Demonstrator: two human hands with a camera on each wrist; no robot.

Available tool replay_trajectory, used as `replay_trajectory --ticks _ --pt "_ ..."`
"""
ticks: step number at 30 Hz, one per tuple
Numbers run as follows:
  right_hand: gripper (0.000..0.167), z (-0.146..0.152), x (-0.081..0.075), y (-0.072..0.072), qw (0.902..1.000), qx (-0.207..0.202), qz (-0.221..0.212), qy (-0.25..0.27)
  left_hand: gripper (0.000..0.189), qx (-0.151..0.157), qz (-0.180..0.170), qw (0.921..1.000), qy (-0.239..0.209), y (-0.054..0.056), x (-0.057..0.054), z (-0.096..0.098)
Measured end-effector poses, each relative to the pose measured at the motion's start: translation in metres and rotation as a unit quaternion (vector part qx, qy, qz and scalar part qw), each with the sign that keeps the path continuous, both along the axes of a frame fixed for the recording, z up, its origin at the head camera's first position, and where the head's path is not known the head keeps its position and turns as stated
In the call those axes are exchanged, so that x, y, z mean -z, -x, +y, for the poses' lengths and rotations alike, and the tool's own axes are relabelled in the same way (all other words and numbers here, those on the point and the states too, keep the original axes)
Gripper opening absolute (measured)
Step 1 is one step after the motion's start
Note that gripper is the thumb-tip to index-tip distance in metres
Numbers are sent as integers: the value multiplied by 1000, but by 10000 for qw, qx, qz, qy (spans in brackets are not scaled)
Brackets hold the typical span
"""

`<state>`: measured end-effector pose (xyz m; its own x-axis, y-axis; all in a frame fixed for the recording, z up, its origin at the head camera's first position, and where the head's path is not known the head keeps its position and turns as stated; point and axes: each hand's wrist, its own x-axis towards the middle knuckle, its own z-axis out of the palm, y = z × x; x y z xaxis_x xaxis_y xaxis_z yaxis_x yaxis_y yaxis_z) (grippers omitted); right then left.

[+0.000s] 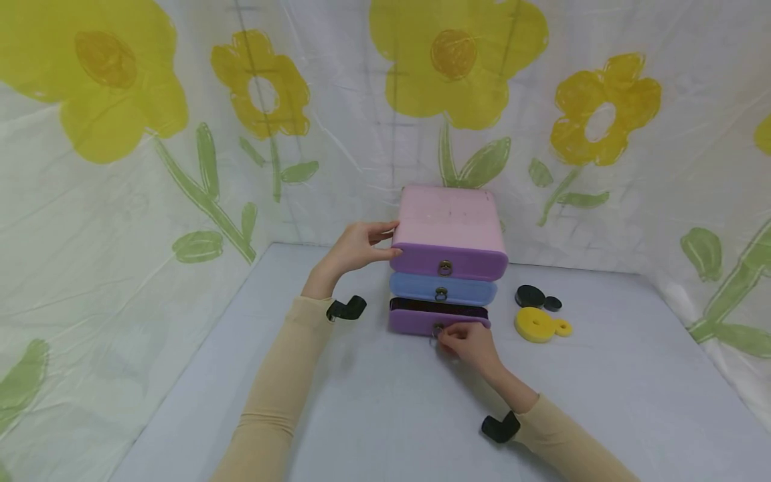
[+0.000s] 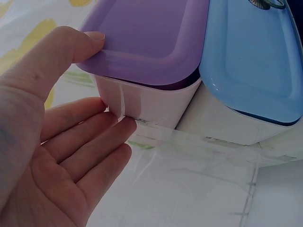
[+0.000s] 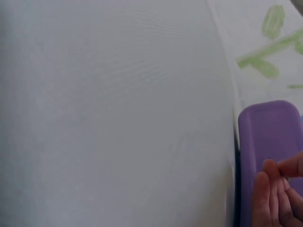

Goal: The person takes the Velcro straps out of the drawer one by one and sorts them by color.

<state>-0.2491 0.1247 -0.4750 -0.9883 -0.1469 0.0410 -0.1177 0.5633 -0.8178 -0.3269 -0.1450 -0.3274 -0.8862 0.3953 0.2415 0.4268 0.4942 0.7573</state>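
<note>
A small three-tier chest (image 1: 448, 217) has a pink top, a purple top drawer (image 1: 415, 260), a blue middle drawer (image 1: 409, 286) and a purple bottom drawer (image 1: 409, 323). A dark gap shows above the bottom drawer's front, which stands out a little. My right hand (image 1: 472, 345) pinches this drawer's metal ring pull (image 1: 435, 333) between thumb and fingertips. At the chest's upper left, my left hand (image 1: 354, 249) rests its thumb on the edge of the top drawer front. Its other fingers, nearly straight, touch the pink side wall (image 2: 151, 106).
Right of the chest lie two black discs, one larger (image 1: 530, 296) and one small (image 1: 552, 304). Before them are a big yellow disc (image 1: 535, 325) and a small yellow ring (image 1: 563, 327). A flower-printed curtain (image 1: 337, 181) hangs behind the white table (image 1: 373, 415).
</note>
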Motion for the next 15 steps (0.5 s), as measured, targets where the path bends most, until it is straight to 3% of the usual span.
replay_trajectory --ticks 15 --pt "10 2 0 -16 9989 -313 178 -309 68 -22 -17 10000 58 -1 -1 0"
